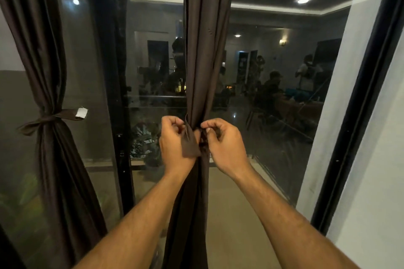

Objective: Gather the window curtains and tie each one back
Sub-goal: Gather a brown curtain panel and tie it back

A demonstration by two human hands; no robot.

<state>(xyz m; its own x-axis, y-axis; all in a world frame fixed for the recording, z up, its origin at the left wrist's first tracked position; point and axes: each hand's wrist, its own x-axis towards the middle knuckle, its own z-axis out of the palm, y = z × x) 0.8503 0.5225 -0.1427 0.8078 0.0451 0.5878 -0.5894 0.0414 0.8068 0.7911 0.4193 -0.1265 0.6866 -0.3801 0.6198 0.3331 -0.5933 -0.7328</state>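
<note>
Gathered middle curtain [205,54] between left hand [175,142] and right hand [223,144], both pinching its tie-back strip [191,143] (brown).

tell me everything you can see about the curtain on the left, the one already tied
The left curtain is dark brown, slightly shiny fabric that hangs in long folds in front of the glass. A matching tie band cinches it at mid height, so it narrows there and flares out again below. The band's loose end sticks out to the right and carries a small white tag. Neither hand touches it.

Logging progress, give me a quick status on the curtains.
Left hand and right hand both pinch the tie around the middle curtain. Left curtain already tied. Nothing blocking.
</note>
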